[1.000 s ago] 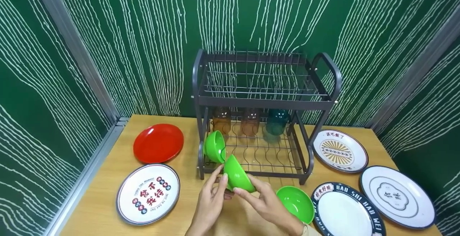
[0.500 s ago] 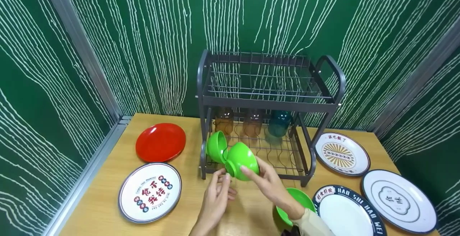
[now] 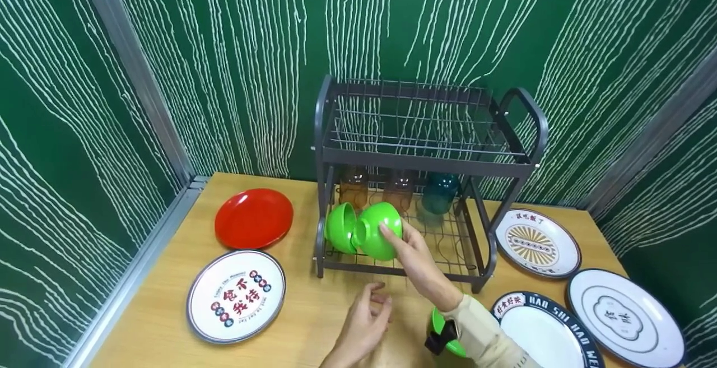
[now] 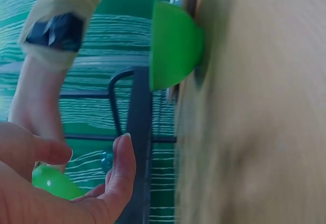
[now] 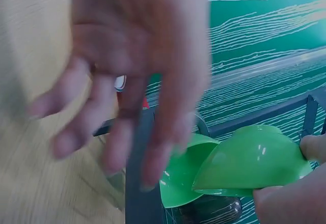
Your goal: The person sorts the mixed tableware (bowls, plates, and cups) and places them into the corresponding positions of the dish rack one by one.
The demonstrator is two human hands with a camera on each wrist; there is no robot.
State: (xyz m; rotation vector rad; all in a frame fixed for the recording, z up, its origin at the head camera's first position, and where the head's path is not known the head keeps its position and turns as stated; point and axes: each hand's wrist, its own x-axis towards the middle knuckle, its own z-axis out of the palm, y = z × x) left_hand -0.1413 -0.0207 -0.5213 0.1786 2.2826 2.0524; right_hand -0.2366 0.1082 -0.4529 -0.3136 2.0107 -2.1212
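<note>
My right hand [image 3: 415, 256] grips a green bowl [image 3: 382, 230] tilted on its side at the front of the rack's lower tier. In the right wrist view, thumb and fingers pinch that bowl's rim. Just left of it, a second green bowl [image 3: 340, 228] stands on edge in the dish rack [image 3: 417, 158]; the two look close together, and I cannot tell whether they touch. My left hand [image 3: 363, 323] hovers above the table in front of the rack, holding nothing, with fingers loosely bent. A third green bowl [image 4: 175, 46] sits upright on the table, partly behind my right sleeve in the head view.
Behind the bowls, orange [image 3: 353, 189], pinkish [image 3: 397, 190] and teal [image 3: 440, 193] cups stand on the lower tier. Left lie a red plate [image 3: 254, 218] and a white plate [image 3: 235, 323]. Several patterned plates [image 3: 540, 242] lie at right. Green walls enclose the table.
The bowl has gone from both hands to my right hand alone, turned and moved up into the lower tier. My left hand has let go and drawn back towards the front.
</note>
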